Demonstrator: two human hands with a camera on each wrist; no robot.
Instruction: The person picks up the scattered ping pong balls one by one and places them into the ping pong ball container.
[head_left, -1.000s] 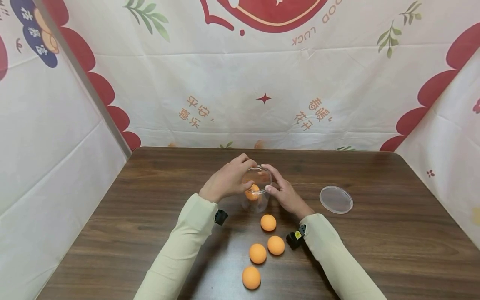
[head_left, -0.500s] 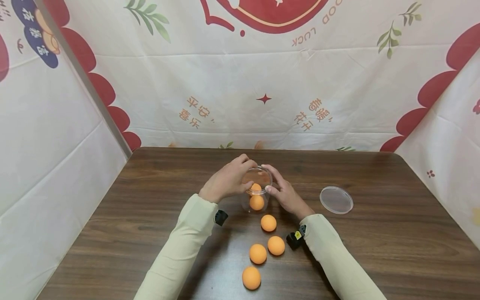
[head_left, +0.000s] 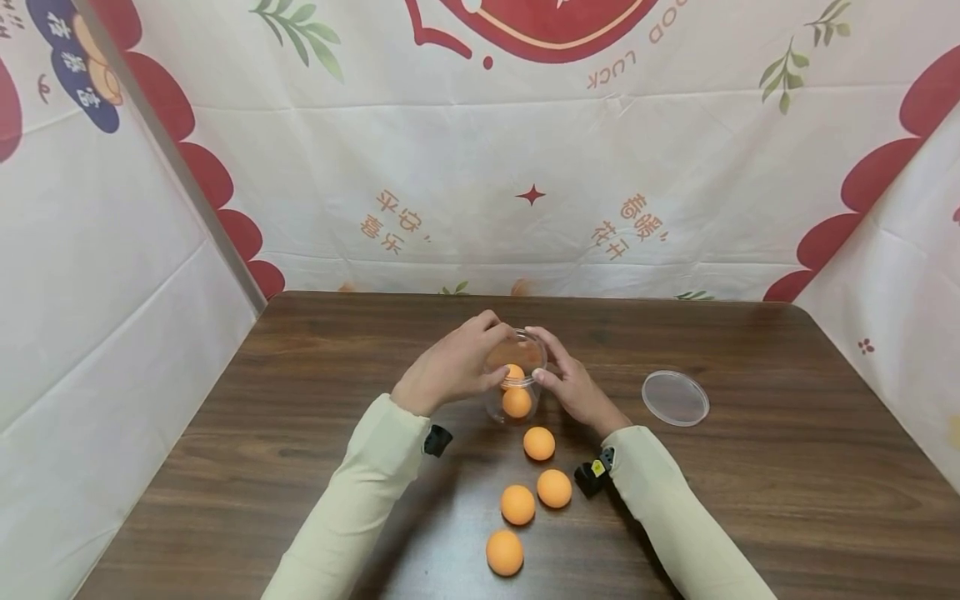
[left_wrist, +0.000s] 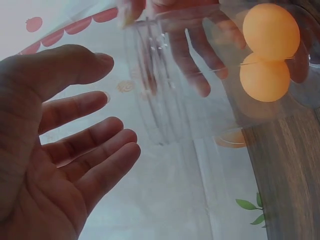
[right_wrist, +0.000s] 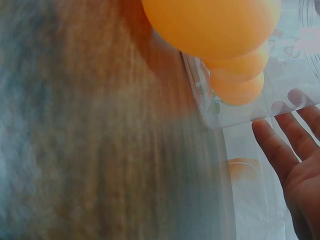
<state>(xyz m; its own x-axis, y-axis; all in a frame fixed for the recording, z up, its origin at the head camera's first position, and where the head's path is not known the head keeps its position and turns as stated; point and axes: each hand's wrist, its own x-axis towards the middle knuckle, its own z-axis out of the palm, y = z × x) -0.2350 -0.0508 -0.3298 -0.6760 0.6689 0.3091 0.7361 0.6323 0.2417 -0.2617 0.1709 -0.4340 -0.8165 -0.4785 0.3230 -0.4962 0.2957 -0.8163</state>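
A clear plastic jar (head_left: 493,407) stands upright on the table with two orange ping-pong balls (head_left: 517,403) inside, low down. My right hand (head_left: 576,390) holds the jar from the right, thumb at the rim and fingers round the far side. At the left of the mouth is my left hand (head_left: 453,367). In the left wrist view its fingers (left_wrist: 95,145) are spread and loosely bent, holding nothing, apart from the rim. Nearer me lie several loose ping-pong balls (head_left: 539,443). One large ping-pong ball (right_wrist: 212,25) fills the top of the right wrist view, before the jar.
A round clear lid (head_left: 675,398) lies flat on the brown wooden table (head_left: 787,467), right of the jar. White printed cloth (head_left: 450,167) hangs behind the table and along both sides.
A ping-pong ball has dropped from near the jar's mouth to the bottom. My left hand has shifted slightly left; the right hand keeps its hold on the jar. The head view has tilted slightly.
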